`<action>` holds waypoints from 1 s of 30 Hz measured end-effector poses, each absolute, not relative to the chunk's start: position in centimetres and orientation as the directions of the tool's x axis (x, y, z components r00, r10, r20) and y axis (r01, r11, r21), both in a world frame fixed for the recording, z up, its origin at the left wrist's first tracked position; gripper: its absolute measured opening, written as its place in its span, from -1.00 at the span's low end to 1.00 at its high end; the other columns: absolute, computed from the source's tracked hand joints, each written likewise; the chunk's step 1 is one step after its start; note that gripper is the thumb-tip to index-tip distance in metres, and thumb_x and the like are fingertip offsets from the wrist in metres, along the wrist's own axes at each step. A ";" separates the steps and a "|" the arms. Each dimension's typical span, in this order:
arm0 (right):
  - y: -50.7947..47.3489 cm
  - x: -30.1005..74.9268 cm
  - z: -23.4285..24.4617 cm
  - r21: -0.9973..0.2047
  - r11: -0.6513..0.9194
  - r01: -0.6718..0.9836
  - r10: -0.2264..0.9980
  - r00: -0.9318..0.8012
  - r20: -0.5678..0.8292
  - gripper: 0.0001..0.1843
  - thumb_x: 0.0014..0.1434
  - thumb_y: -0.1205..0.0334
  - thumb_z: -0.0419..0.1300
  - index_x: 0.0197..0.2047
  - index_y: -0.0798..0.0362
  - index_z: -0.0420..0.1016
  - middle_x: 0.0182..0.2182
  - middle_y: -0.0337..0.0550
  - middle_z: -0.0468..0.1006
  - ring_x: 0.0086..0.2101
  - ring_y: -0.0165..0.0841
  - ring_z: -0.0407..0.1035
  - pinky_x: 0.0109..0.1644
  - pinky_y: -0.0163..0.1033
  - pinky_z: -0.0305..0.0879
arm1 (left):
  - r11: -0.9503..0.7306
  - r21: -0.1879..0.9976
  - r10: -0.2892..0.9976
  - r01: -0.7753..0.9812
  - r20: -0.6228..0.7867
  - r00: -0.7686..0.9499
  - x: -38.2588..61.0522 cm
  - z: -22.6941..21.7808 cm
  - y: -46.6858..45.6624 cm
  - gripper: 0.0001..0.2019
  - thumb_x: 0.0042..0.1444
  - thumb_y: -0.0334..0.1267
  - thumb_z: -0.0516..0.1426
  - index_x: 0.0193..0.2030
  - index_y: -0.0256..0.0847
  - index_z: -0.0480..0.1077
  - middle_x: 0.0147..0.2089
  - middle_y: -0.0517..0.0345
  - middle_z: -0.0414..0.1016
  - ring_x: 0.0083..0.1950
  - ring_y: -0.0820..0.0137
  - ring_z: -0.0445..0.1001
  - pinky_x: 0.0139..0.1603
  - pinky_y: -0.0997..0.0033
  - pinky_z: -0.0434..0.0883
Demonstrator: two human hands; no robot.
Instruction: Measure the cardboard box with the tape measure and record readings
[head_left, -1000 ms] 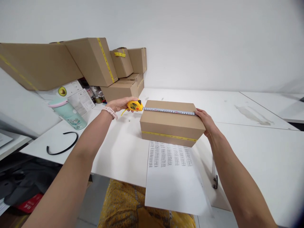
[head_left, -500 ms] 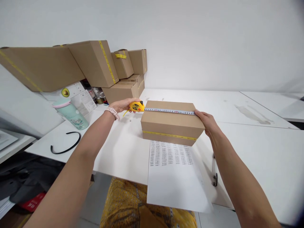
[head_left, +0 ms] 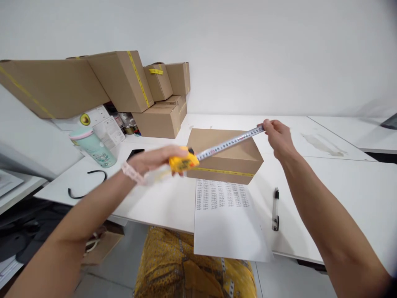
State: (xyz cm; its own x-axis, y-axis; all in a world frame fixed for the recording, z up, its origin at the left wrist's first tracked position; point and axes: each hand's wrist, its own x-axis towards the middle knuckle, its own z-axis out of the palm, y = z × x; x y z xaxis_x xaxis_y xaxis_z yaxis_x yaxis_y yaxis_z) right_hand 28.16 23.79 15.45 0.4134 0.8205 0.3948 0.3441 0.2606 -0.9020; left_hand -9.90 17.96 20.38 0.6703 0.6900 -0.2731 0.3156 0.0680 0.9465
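My left hand (head_left: 155, 160), blurred by motion, grips the yellow case of a tape measure (head_left: 183, 160) just in front of the cardboard box's left end. From the case the silver blade runs up and to the right, slanting above the box. Its far end is pinched by my right hand (head_left: 277, 136), raised past the box's far right corner. Beneath the blade, the closed cardboard box (head_left: 229, 164) lies on the white table, with yellow tape along its front side. A printed sheet of paper (head_left: 229, 231) lies in front of the box.
A pen (head_left: 276, 209) lies right of the paper. Several cardboard boxes (head_left: 158, 120) are stacked at the back left. A mint tumbler (head_left: 93, 147), a black curved band (head_left: 70, 193) and a dark phone-like object (head_left: 136, 153) are on the left side. A white wall stands behind.
The tape blade has come off the box top and now slants above it. My left hand moved nearer and lower with the case; my right hand rose away from the box edge.
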 end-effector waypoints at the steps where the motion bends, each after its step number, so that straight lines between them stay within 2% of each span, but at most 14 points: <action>1: 24.3 27.6 15.9 -0.888 0.260 0.378 0.858 0.330 0.392 -0.67 0.32 -0.04 0.19 -0.35 0.00 0.52 -0.32 -0.14 0.57 -0.25 -0.31 0.37 -0.10 -0.23 0.33 | 0.179 0.953 0.638 0.244 -0.302 0.709 -8.6 19.0 15.6 -0.48 0.01 0.13 0.36 0.02 -0.13 0.52 -0.15 -0.04 0.64 -0.37 0.25 0.62 -0.52 0.35 0.48; 3: 25.7 25.9 16.7 -0.842 0.236 0.486 0.928 0.143 0.343 -0.66 0.33 -0.05 0.15 -0.29 0.02 0.56 -0.22 -0.08 0.61 -0.18 -0.25 0.40 -0.01 -0.16 0.33 | 0.400 0.914 0.533 0.063 -0.288 0.796 -5.5 16.0 11.4 -0.39 -0.06 0.08 0.43 0.05 -0.11 0.38 -0.13 0.04 0.61 -0.38 0.30 0.62 -0.45 0.33 0.55; 4: 26.4 25.0 17.1 -0.805 0.220 0.552 0.951 0.064 0.304 -0.66 0.33 -0.04 0.13 -0.28 0.02 0.57 -0.17 -0.04 0.61 -0.15 -0.21 0.40 0.03 -0.12 0.33 | 0.469 0.883 0.527 -0.026 -0.256 0.810 -3.8 14.5 9.8 -0.36 -0.09 0.07 0.45 0.04 -0.13 0.33 -0.11 0.06 0.59 -0.36 0.29 0.63 -0.41 0.30 0.58; 6: 28.2 23.4 17.6 -0.712 0.193 0.675 0.972 -0.035 0.230 -0.65 0.34 0.01 0.08 -0.29 0.03 0.57 -0.08 0.01 0.60 -0.11 -0.16 0.41 0.08 -0.06 0.32 | 0.507 0.833 0.619 -0.221 -0.174 0.766 -0.5 12.6 8.0 -0.35 -0.08 0.13 0.43 0.01 -0.12 0.29 -0.09 0.08 0.55 -0.32 0.22 0.66 -0.43 0.28 0.59; 9: 30.6 22.0 17.5 -0.616 0.121 0.778 0.986 -0.025 0.162 -0.66 0.35 0.06 0.04 -0.28 0.02 0.57 -0.03 0.04 0.59 -0.08 -0.14 0.41 0.09 -0.06 0.34 | 0.473 0.802 0.725 -0.364 -0.120 0.678 2.8 12.2 8.2 -0.41 -0.02 0.20 0.36 -0.07 -0.21 0.36 -0.07 0.02 0.52 -0.32 0.25 0.64 -0.43 0.29 0.59; 13: 32.3 22.2 16.3 -0.584 0.041 0.810 0.990 0.046 0.134 -0.72 0.33 0.13 0.07 -0.27 0.04 0.56 -0.15 0.04 0.63 -0.17 -0.17 0.43 0.00 -0.09 0.34 | 0.472 0.803 0.755 -0.364 -0.155 0.637 4.0 13.8 9.8 -0.48 0.02 0.17 0.32 -0.12 -0.24 0.40 -0.10 0.00 0.54 -0.36 0.27 0.63 -0.46 0.30 0.57; 16: 32.4 22.7 15.6 -0.589 0.029 0.808 0.992 0.051 0.119 -0.71 0.33 0.12 0.08 -0.30 0.05 0.55 -0.26 -0.01 0.63 -0.26 -0.21 0.42 -0.08 -0.11 0.31 | 0.490 0.797 0.755 -0.352 -0.186 0.629 4.0 14.3 9.8 -0.50 0.01 0.15 0.32 -0.13 -0.22 0.39 -0.09 0.03 0.53 -0.37 0.28 0.62 -0.47 0.31 0.57; 20: 32.4 23.0 15.4 -0.597 0.039 0.801 0.992 0.040 0.118 -0.71 0.32 0.09 0.10 -0.33 0.04 0.52 -0.29 -0.05 0.61 -0.31 -0.27 0.38 -0.15 -0.14 0.29 | 0.498 0.789 0.762 -0.359 -0.200 0.616 4.3 14.2 8.9 -0.47 -0.01 0.18 0.33 -0.14 -0.22 0.40 -0.10 0.07 0.49 -0.36 0.28 0.63 -0.49 0.35 0.56; 27: 32.4 22.7 15.5 -0.599 0.048 0.800 0.994 0.023 0.110 -0.73 0.30 0.10 0.12 -0.36 0.02 0.52 -0.34 -0.07 0.58 -0.29 -0.25 0.38 -0.12 -0.13 0.30 | 0.501 0.791 0.768 -0.351 -0.219 0.601 4.8 14.3 8.9 -0.46 -0.04 0.17 0.35 -0.14 -0.22 0.38 -0.08 0.07 0.47 -0.35 0.29 0.63 -0.48 0.34 0.58; 30: 31.8 22.5 15.9 -0.612 0.044 0.790 0.995 0.017 0.094 -0.70 0.29 0.04 0.16 -0.37 0.02 0.54 -0.37 -0.09 0.59 -0.28 -0.22 0.41 -0.10 -0.12 0.32 | 0.485 0.811 0.758 -0.327 -0.203 0.620 4.8 14.5 9.2 -0.49 -0.03 0.17 0.33 -0.19 -0.23 0.40 -0.08 0.07 0.47 -0.35 0.32 0.61 -0.47 0.34 0.59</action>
State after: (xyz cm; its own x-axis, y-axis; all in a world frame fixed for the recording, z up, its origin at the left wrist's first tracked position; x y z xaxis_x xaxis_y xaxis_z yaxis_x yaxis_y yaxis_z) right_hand 22.45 31.82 15.89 0.0172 0.9955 0.0936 0.7900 0.0439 -0.6115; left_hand 4.78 9.22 14.52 0.6205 0.7576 -0.2026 -0.3266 0.4845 0.8115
